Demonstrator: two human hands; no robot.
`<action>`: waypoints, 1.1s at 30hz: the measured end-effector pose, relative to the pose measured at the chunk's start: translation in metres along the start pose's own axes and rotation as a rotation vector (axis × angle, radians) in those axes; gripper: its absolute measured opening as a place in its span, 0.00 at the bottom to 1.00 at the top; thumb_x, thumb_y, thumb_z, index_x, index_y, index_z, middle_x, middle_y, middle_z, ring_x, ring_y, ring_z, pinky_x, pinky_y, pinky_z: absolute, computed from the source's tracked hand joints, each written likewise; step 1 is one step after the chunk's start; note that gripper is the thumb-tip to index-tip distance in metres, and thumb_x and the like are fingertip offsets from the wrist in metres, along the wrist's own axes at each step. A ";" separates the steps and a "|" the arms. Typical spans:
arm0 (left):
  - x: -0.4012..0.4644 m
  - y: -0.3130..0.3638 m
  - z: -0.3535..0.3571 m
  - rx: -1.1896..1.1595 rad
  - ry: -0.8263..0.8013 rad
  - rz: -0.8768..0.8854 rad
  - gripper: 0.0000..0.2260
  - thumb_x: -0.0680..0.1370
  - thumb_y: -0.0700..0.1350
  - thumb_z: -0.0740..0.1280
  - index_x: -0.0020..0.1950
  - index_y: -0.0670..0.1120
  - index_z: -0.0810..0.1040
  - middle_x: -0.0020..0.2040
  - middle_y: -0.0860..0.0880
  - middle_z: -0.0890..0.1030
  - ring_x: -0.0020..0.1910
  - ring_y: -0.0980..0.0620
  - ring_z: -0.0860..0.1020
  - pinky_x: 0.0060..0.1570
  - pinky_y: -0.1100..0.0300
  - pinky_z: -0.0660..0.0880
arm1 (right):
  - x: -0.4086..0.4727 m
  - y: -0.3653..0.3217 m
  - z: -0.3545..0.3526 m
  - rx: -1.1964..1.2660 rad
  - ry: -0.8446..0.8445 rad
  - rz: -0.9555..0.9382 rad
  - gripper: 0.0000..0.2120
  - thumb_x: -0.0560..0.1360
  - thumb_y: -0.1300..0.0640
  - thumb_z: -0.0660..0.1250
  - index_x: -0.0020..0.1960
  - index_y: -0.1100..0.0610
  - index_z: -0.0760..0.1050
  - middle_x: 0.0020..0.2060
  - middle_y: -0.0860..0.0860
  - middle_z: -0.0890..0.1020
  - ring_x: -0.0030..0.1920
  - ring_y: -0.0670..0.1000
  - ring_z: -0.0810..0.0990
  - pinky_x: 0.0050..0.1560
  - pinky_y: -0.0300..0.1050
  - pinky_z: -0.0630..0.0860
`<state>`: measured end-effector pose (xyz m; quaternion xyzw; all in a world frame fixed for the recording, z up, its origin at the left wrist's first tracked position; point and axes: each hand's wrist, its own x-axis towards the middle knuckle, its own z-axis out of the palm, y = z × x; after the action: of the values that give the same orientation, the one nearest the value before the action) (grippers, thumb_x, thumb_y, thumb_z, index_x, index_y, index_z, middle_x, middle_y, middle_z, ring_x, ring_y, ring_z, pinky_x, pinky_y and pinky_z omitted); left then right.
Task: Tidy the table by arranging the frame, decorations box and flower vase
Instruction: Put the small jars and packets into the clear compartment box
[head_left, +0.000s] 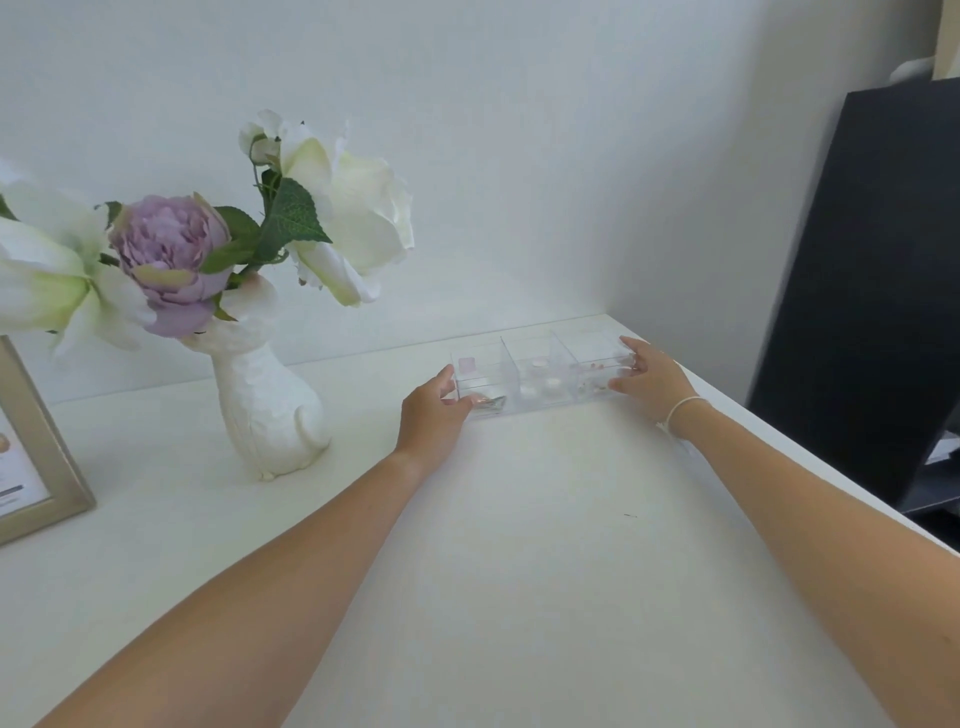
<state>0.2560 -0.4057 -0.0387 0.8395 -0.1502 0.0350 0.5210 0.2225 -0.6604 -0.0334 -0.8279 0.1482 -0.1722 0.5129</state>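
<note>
A clear decorations box (540, 371) with three compartments of small trinkets sits at the table's far right corner, close to the wall. My left hand (434, 410) grips its left end and my right hand (652, 382) grips its right end. A white animal-shaped flower vase (270, 405) with white and purple flowers stands left of the box, apart from my hands. At the left edge of the view a silver picture frame (47, 457) stands upright, partly cut off.
The white table (519, 545) ends in a right edge that runs diagonally beside my right arm. Beyond that edge stands a black cabinet (872, 291). A white wall backs the table.
</note>
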 end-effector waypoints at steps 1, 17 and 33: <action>0.004 -0.001 -0.001 0.007 0.005 -0.016 0.22 0.76 0.44 0.65 0.70 0.48 0.68 0.66 0.47 0.75 0.61 0.48 0.76 0.59 0.57 0.70 | 0.005 0.000 0.003 -0.008 0.000 -0.006 0.31 0.71 0.66 0.67 0.71 0.53 0.62 0.65 0.58 0.72 0.59 0.53 0.73 0.59 0.42 0.66; 0.030 -0.007 0.004 0.043 0.020 0.003 0.22 0.77 0.43 0.64 0.71 0.48 0.68 0.68 0.46 0.74 0.62 0.49 0.76 0.58 0.57 0.70 | 0.034 0.004 0.015 -0.012 0.026 -0.025 0.29 0.73 0.66 0.63 0.72 0.51 0.61 0.65 0.55 0.72 0.63 0.51 0.73 0.55 0.38 0.65; -0.004 -0.009 -0.007 0.057 0.036 -0.064 0.28 0.77 0.45 0.64 0.74 0.45 0.59 0.71 0.44 0.69 0.63 0.50 0.73 0.55 0.64 0.66 | -0.002 0.007 0.011 0.090 0.149 0.014 0.28 0.73 0.66 0.62 0.71 0.52 0.62 0.66 0.52 0.73 0.63 0.51 0.72 0.56 0.40 0.65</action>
<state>0.2557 -0.3956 -0.0439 0.8577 -0.1128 0.0379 0.5002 0.2248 -0.6543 -0.0447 -0.7878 0.1837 -0.2361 0.5384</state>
